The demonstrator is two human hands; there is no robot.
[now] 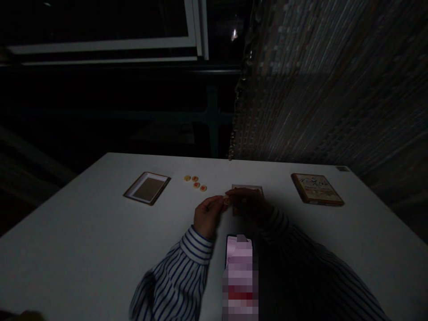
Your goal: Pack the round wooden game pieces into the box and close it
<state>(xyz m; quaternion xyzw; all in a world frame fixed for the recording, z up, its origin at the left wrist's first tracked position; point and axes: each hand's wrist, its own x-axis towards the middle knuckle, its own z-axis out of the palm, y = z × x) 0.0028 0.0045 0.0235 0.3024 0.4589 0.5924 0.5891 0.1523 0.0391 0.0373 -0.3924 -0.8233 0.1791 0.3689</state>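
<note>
My left hand (205, 218) is closed in a pinch on a small round xiangqi piece (226, 201) with a reddish mark. Fingertips of my right hand (250, 204) meet the same piece from the other side; much of that hand is in shadow. Beneath my right hand lies a shallow rectangular tray (246, 186), mostly covered, so its contents are hidden. Beyond my left hand, several loose xiangqi pieces (196, 185) with red characters form a short slanting group on the white table (100, 232).
An open, shallow box part (147, 188) with a brown inside sits at the left. At the right lies a flat box lid (317, 189) with printed artwork. A lit phone (239, 267) is between my forearms. Behind the table hangs a bead curtain (301, 89).
</note>
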